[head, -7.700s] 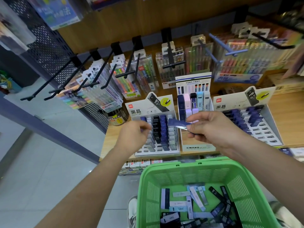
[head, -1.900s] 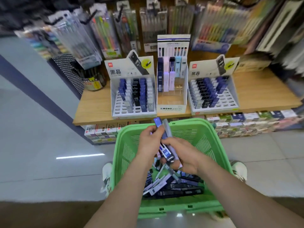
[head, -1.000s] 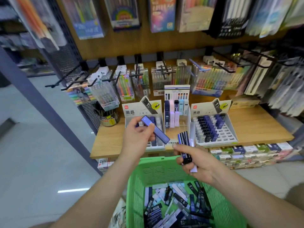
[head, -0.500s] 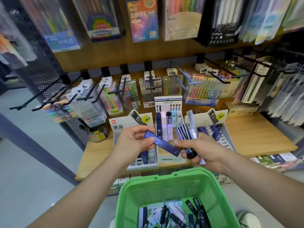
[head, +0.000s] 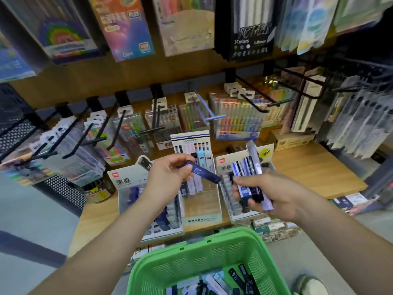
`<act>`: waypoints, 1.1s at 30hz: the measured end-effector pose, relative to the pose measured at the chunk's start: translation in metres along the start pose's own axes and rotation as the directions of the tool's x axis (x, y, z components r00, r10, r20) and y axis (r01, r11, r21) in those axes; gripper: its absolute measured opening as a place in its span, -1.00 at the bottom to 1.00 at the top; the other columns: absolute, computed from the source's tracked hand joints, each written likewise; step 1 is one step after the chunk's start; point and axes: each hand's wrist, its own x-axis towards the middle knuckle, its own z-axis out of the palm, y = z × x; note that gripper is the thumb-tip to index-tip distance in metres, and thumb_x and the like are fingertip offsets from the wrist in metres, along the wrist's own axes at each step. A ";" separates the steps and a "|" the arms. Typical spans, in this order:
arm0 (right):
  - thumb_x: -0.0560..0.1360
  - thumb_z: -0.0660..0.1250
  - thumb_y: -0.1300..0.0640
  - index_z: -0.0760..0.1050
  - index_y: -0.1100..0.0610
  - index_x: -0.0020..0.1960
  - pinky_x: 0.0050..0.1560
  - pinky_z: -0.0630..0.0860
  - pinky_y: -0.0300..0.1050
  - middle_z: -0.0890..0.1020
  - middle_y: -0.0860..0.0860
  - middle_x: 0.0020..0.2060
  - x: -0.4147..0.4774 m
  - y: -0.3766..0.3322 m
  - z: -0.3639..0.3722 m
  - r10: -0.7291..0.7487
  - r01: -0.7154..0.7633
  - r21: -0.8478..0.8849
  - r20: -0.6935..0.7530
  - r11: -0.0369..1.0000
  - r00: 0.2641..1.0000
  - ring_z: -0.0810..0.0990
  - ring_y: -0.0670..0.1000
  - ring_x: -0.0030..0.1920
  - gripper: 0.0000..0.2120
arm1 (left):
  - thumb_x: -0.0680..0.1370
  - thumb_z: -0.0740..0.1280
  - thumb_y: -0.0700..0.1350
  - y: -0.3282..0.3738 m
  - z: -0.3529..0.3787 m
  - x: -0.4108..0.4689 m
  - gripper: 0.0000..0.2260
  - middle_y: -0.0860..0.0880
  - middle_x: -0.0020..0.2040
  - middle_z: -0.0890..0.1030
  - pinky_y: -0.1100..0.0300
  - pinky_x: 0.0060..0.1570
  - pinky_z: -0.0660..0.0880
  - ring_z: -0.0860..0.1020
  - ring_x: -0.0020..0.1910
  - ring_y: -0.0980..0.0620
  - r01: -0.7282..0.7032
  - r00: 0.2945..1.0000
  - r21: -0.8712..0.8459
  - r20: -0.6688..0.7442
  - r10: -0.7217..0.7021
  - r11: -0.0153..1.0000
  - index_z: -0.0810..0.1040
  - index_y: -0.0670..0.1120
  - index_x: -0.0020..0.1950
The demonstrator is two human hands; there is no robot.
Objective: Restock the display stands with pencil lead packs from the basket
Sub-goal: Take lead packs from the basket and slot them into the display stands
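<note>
My left hand [head: 168, 177] pinches a dark blue pencil lead pack [head: 203, 171] marked HB 0.7 above the left display stand [head: 125, 201]. My right hand [head: 274, 192] grips a bundle of several lead packs [head: 248, 177], fanned upward, over the right display stand [head: 234, 211]. Between them stands the middle MONO display stand [head: 202, 218], with packs only at its back. The green basket [head: 191, 256] sits below, more lead packs lying in its bottom.
The stands rest on a wooden shelf [head: 314, 173]. Black hooks [head: 74, 133] with pen sets jut out above the stands, and packaged sets hang higher up. Small boxes [head: 274, 228] line the shelf below. A round tin [head: 97, 192] stands left of the stands.
The view has closed in on the shelf. Both hands rose from the basket to the stands; my left hand carried the blue pack up over the stands.
</note>
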 end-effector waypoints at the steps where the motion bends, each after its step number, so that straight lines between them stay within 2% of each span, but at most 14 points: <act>1: 0.48 0.44 0.22 0.56 0.19 0.03 -0.61 0.39 -0.31 0.69 0.10 -0.30 0.000 -0.003 -0.008 -0.036 0.035 -0.041 -0.039 0.999 0.999 0.66 -0.04 -0.38 -0.86 | 0.51 0.37 -0.33 -0.001 0.009 0.003 -0.79 -0.08 -0.16 0.67 0.21 -0.13 0.61 0.65 -0.26 0.03 -0.030 1.000 0.063 0.011 0.029 0.998 0.65 -0.02 -0.10; 4: 0.49 0.46 0.15 0.53 0.21 0.04 -0.65 0.23 -0.35 0.64 0.11 -0.38 0.001 -0.006 -0.037 -0.105 0.089 -0.093 -0.185 0.992 0.977 0.55 -0.06 -0.51 -0.80 | 0.46 0.44 -0.27 -0.003 0.036 0.012 -0.77 0.06 -0.19 0.67 0.22 -0.08 0.57 0.63 -0.22 0.10 -0.146 0.989 0.288 0.048 0.138 0.947 0.62 0.09 -0.14; 6: 0.50 0.45 0.15 0.48 0.20 -0.02 -0.66 0.21 -0.35 0.59 0.09 -0.44 0.002 -0.005 -0.056 -0.105 0.088 -0.071 -0.295 0.994 0.950 0.47 -0.07 -0.58 -0.82 | 0.44 0.46 -0.24 -0.005 0.054 0.018 -0.75 0.12 -0.21 0.65 0.27 -0.07 0.55 0.61 -0.21 0.18 -0.187 0.982 0.346 0.061 0.177 0.919 0.58 0.14 -0.18; 10: 0.48 0.43 0.22 0.45 0.21 -0.03 -0.65 0.24 -0.30 0.48 0.13 -0.27 0.005 -0.001 -0.085 -0.017 0.028 0.019 -0.433 0.999 0.901 0.35 0.02 -0.43 -0.83 | 0.48 0.43 -0.20 -0.013 0.084 0.033 -0.85 0.20 -0.21 0.62 0.53 -0.15 0.45 0.54 -0.24 0.36 -0.232 0.973 0.390 0.100 0.209 0.891 0.63 0.06 -0.07; 12: 0.48 0.42 0.24 0.46 0.23 -0.03 -0.64 0.23 -0.30 0.45 0.12 -0.28 0.004 0.003 -0.094 -0.001 0.003 0.003 -0.442 1.000 0.897 0.29 0.01 -0.45 -0.84 | 0.51 0.40 -0.19 -0.016 0.094 0.038 -0.85 0.13 -0.15 0.64 0.56 -0.19 0.39 0.54 -0.21 0.32 -0.230 0.973 0.418 0.116 0.200 0.879 0.66 0.01 0.02; 14: 0.50 0.43 0.21 0.46 0.25 -0.01 -0.65 0.20 -0.30 0.46 0.12 -0.33 0.002 0.007 -0.096 -0.006 -0.013 -0.044 -0.413 0.999 0.911 0.33 -0.01 -0.50 -0.82 | 0.53 0.38 -0.19 -0.019 0.097 0.039 -0.84 0.13 -0.11 0.63 0.57 -0.19 0.37 0.53 -0.20 0.30 -0.232 0.973 0.444 0.116 0.201 0.865 0.66 0.02 0.05; 17: 0.52 0.43 0.16 0.44 0.27 0.02 -0.68 0.12 -0.27 0.50 0.15 -0.37 0.001 0.010 -0.086 -0.013 -0.020 -0.102 -0.313 0.995 0.950 0.56 -0.04 -0.55 -0.76 | 0.55 0.34 -0.20 -0.020 0.079 0.034 -0.81 0.17 -0.07 0.59 0.55 -0.11 0.39 0.50 -0.15 0.36 -0.248 0.969 0.458 0.102 0.227 0.854 0.63 0.08 0.03; 18: 0.51 0.44 0.13 0.43 0.25 0.02 -0.68 0.11 -0.26 0.48 0.12 -0.40 0.001 0.011 -0.080 -0.020 -0.018 -0.132 -0.282 0.991 0.959 0.56 -0.06 -0.54 -0.75 | 0.56 0.32 -0.20 -0.021 0.069 0.031 -0.81 0.15 -0.05 0.59 0.53 -0.11 0.38 0.51 -0.14 0.32 -0.254 0.967 0.478 0.107 0.231 0.841 0.61 0.08 0.06; 20: 0.50 0.46 0.10 0.41 0.21 -0.02 -0.66 0.11 -0.28 0.40 0.05 -0.45 0.003 0.013 -0.066 -0.038 -0.005 -0.195 -0.216 0.981 0.976 0.41 -0.09 -0.59 -0.74 | 0.57 0.30 -0.20 -0.024 0.044 0.024 -0.80 0.08 -0.01 0.60 0.40 -0.08 0.43 0.53 -0.11 0.20 -0.251 0.968 0.530 0.126 0.218 0.810 0.60 0.02 0.14; 23: 0.46 0.49 0.04 0.42 0.13 0.02 -0.61 0.16 -0.24 0.43 0.04 -0.43 0.008 0.020 -0.041 -0.031 -0.013 -0.318 -0.131 0.948 0.991 0.35 -0.08 -0.57 -0.70 | 0.57 0.31 -0.18 -0.024 -0.004 0.010 -0.81 0.06 -0.10 0.62 0.19 -0.11 0.48 0.57 -0.15 0.10 -0.183 0.982 0.597 0.078 0.170 0.781 0.60 0.05 0.11; 25: 0.44 0.52 0.01 0.40 0.10 0.04 -0.58 0.16 -0.23 0.47 0.05 -0.45 0.011 0.025 -0.025 -0.007 -0.022 -0.370 -0.077 0.929 0.997 0.31 -0.08 -0.58 -0.65 | 0.55 0.34 -0.20 -0.024 -0.037 -0.003 -0.79 0.09 -0.19 0.63 0.20 -0.17 0.51 0.59 -0.24 0.12 -0.138 0.989 0.633 0.046 0.141 0.762 0.57 0.15 -0.03; 28: 0.45 0.51 0.10 0.43 0.17 0.06 -0.58 0.15 -0.22 0.48 0.03 -0.51 0.017 0.033 0.000 0.027 -0.022 -0.390 0.008 0.920 1.000 0.30 -0.07 -0.59 -0.67 | 0.49 0.39 -0.25 -0.025 -0.079 -0.023 -0.73 0.18 -0.26 0.62 0.44 -0.27 0.44 0.58 -0.29 0.25 -0.106 0.992 0.704 0.029 0.121 0.702 0.55 0.17 -0.17; 31: 0.47 0.49 0.16 0.43 0.15 -0.02 -0.56 0.14 -0.23 0.46 0.01 -0.53 0.023 0.040 0.020 0.038 -0.021 -0.401 0.034 0.916 0.999 0.27 -0.06 -0.58 -0.76 | 0.47 0.40 -0.25 -0.032 -0.106 -0.034 -0.83 0.15 -0.26 0.60 0.31 -0.18 0.43 0.59 -0.25 0.13 -0.046 0.997 0.797 0.000 0.077 0.602 0.62 0.04 -0.10; 33: 0.46 0.49 0.16 0.45 0.16 0.06 -0.58 0.14 -0.25 0.46 0.02 -0.50 0.027 0.042 0.033 0.029 -0.012 -0.403 0.037 0.915 0.999 0.26 -0.05 -0.56 -0.73 | 0.46 0.41 -0.26 -0.040 -0.117 -0.037 -0.85 0.10 -0.25 0.59 0.28 -0.13 0.42 0.60 -0.20 0.04 -0.032 0.998 0.827 -0.008 0.068 0.562 0.64 -0.02 -0.07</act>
